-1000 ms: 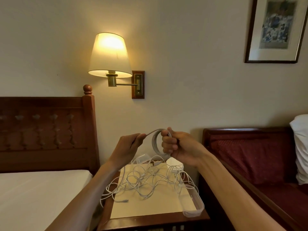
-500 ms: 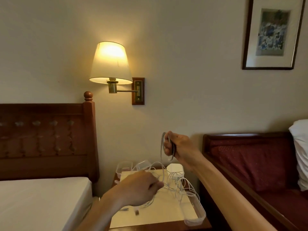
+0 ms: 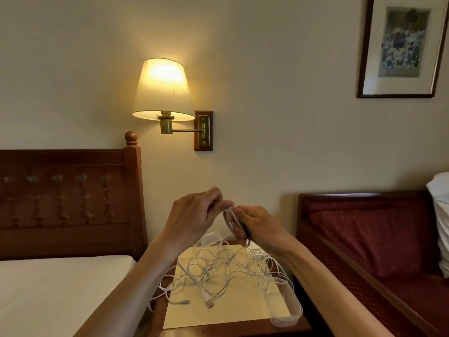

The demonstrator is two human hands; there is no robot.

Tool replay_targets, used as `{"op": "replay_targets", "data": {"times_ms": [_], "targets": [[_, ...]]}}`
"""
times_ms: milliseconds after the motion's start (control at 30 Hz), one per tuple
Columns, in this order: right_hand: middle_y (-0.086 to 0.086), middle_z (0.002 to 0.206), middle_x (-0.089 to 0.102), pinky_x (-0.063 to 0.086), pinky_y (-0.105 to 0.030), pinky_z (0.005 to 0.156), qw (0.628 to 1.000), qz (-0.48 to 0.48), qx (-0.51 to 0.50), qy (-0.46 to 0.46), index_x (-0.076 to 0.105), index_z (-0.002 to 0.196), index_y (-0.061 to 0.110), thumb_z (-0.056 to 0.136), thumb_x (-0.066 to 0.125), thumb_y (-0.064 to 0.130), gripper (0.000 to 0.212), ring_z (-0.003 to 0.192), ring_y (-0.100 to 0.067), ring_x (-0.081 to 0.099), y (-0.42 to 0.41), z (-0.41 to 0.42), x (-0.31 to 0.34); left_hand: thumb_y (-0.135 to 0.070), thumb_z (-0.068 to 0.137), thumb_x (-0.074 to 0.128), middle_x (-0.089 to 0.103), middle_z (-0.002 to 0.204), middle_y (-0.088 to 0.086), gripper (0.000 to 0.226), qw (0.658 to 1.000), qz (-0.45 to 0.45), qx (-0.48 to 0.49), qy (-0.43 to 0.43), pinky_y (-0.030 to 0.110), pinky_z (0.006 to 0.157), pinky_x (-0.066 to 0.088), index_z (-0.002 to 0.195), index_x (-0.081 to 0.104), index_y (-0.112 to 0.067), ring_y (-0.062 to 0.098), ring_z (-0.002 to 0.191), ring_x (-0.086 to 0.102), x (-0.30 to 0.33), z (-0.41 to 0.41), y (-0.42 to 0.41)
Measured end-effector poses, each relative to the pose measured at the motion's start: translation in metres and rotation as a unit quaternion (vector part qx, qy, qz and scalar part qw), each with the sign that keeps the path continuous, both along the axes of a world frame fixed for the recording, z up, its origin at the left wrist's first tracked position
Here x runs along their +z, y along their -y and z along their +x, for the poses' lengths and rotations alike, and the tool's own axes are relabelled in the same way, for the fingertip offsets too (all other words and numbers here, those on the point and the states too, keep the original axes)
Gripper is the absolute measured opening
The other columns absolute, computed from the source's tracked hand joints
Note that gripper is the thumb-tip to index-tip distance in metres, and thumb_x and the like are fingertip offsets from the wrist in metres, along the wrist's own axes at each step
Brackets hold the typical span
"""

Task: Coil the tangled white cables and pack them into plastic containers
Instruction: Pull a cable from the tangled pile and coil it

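Observation:
My right hand grips a small coil of white cable held upright above the nightstand. My left hand pinches the free run of that cable right at the top of the coil, fingertips almost touching my right thumb. Below, a tangle of white cables lies spread over a cream mat, with a plug end near the front. A clear oblong plastic container stands at the mat's right front corner. More clear containers sit at the back, partly hidden by my hands.
The wooden nightstand stands between a bed with white sheet on the left and a red upholstered sofa on the right. A lit wall lamp hangs above. Some cable loops droop over the nightstand's left edge.
My left hand rose from the cables on the mat up to the coil, bringing cable with it. My right hand stayed holding the coil and dropped slightly.

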State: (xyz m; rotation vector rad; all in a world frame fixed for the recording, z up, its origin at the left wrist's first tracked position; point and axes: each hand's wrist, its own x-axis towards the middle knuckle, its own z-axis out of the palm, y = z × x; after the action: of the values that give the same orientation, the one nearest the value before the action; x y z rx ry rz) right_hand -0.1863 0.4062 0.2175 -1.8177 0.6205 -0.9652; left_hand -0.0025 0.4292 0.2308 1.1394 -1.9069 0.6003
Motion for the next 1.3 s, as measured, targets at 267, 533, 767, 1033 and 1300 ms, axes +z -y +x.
{"op": "replay_targets", "data": {"times_ms": [267, 533, 767, 1033, 1300], "targets": [[0.0, 0.054, 0.026, 0.023, -0.027, 0.051, 0.989, 0.109, 0.049, 0.087, 0.052, 0.079, 0.008, 0.106, 0.032, 0.021, 0.036, 0.047, -0.013, 0.022, 0.001, -0.001, -0.003, -0.035, 0.1, 0.043, 0.068, 0.068, -0.016, 0.037, 0.881, 0.324, -0.224, -0.263, 0.014, 0.061, 0.041, 0.099, 0.072, -0.011, 0.001, 0.06, 0.057, -0.01, -0.013, -0.008], [0.002, 0.052, 0.026, 0.023, -0.03, 0.054, 0.964, 0.185, 0.144, 0.129, 0.053, 0.081, 0.009, 0.105, 0.029, 0.024, 0.038, 0.044, -0.012, 0.025, 0.003, -0.004, 0.005, -0.05, 0.089, 0.048, 0.039, 0.064, -0.005, 0.035, 0.806, 0.345, -0.307, -0.37, 0.025, 0.052, 0.023, 0.083, 0.07, -0.023, 0.012, 0.056, 0.026, -0.014, -0.012, -0.003], [0.008, 0.051, 0.026, 0.03, -0.022, 0.048, 0.941, 0.245, 0.155, 0.175, 0.048, 0.076, 0.016, 0.105, 0.026, 0.025, 0.038, 0.044, -0.008, 0.026, 0.005, -0.014, 0.022, -0.041, 0.097, 0.048, 0.041, 0.062, 0.009, 0.034, 0.867, 0.26, -0.227, -0.359, 0.034, 0.05, 0.023, 0.086, 0.071, -0.02, 0.027, 0.054, 0.028, -0.033, -0.002, 0.013], [0.004, 0.057, 0.036, 0.036, -0.024, 0.054, 0.956, 0.19, 0.071, 0.213, 0.05, 0.083, 0.013, 0.107, 0.028, 0.03, 0.037, 0.049, -0.01, 0.036, 0.022, -0.025, 0.051, -0.038, 0.102, 0.041, 0.056, 0.066, -0.003, 0.036, 0.929, 0.259, 0.012, -0.265, 0.035, 0.059, 0.04, 0.073, 0.058, -0.025, 0.016, 0.062, 0.052, -0.087, 0.031, 0.033], [-0.001, 0.057, 0.062, 0.045, -0.026, 0.055, 0.987, -0.115, -0.099, -0.061, 0.055, 0.075, 0.009, 0.104, 0.039, 0.025, 0.037, 0.048, -0.01, 0.055, 0.019, -0.002, 0.012, -0.047, 0.1, 0.041, 0.06, 0.056, -0.011, 0.04, 0.975, 0.205, -0.028, 0.086, 0.023, 0.05, 0.038, 0.067, 0.054, -0.027, 0.003, 0.044, 0.045, -0.01, -0.028, -0.028]]}}
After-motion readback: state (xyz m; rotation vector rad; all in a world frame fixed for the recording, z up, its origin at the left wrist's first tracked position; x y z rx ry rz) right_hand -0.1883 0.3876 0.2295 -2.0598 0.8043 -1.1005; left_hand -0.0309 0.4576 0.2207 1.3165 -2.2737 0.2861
